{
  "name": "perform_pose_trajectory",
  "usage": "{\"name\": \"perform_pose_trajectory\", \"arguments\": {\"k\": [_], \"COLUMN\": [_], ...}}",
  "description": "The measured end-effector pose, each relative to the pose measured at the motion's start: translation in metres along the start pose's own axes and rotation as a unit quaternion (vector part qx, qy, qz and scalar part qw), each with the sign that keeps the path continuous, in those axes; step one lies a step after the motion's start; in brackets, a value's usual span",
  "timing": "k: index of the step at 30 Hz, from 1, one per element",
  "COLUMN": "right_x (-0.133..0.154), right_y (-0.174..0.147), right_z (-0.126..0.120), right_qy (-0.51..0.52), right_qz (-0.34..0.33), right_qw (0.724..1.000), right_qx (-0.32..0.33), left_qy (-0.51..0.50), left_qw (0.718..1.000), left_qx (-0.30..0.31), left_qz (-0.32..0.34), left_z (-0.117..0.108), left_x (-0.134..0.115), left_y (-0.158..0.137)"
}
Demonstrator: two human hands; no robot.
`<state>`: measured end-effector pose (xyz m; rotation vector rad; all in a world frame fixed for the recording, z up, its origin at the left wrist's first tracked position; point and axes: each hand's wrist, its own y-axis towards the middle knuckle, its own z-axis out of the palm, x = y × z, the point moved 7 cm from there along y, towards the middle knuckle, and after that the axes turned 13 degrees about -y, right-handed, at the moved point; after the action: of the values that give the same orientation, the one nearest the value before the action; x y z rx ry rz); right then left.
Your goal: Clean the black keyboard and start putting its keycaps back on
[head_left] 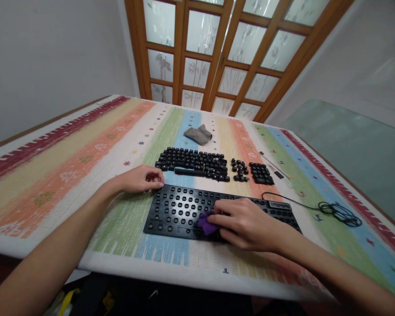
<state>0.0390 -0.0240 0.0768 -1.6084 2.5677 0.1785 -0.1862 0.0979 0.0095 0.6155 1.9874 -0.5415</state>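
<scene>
A black keyboard base (171, 210) without its keycaps lies flat on the striped tablecloth in front of me. My right hand (245, 221) is closed on a bunched purple cloth (207, 224), which is pressed on the lower middle part of the base and hides some of its key posts. At the far left corner of the base, my left hand (143, 179) has its fingers curled, with the fingertips gripping that corner. Just behind the base, the removed black keycaps (197, 160) are laid out in rows, with the long space bar (190, 172) in front.
Smaller keycap groups (239, 169) and a number block (261, 173) sit further right. A grey cloth (199, 134) lies behind the keycaps. The coiled cable (340, 213) rests at the right, near a thin tool (276, 166). The table's front edge (191, 274) runs close to me.
</scene>
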Motion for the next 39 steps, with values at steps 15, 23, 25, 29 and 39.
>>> {"name": "perform_pose_trajectory", "arguments": {"k": [15, 23, 25, 29, 39], "right_x": [0.047, 0.060, 0.065, 0.070, 0.044], "right_y": [0.066, 0.070, 0.072, 0.069, 0.061], "right_z": [0.035, 0.031, 0.028, 0.024, 0.020], "right_qy": [-0.060, -0.119, -0.124, -0.136, -0.070], "right_qz": [-0.128, -0.196, -0.197, -0.187, -0.145], "right_qw": [0.990, 0.973, 0.971, 0.969, 0.982], "right_qx": [0.018, 0.034, 0.053, 0.086, 0.096], "left_qy": [0.009, 0.016, 0.011, 0.009, 0.011], "left_qw": [1.000, 1.000, 1.000, 1.000, 1.000], "left_qx": [0.004, 0.007, 0.006, 0.005, 0.004], "left_qz": [0.012, 0.016, 0.013, 0.008, 0.010], "left_z": [0.001, 0.000, 0.000, 0.000, 0.000], "left_x": [-0.004, -0.003, -0.003, -0.002, -0.001], "left_y": [0.000, 0.000, 0.000, 0.000, 0.000]}}
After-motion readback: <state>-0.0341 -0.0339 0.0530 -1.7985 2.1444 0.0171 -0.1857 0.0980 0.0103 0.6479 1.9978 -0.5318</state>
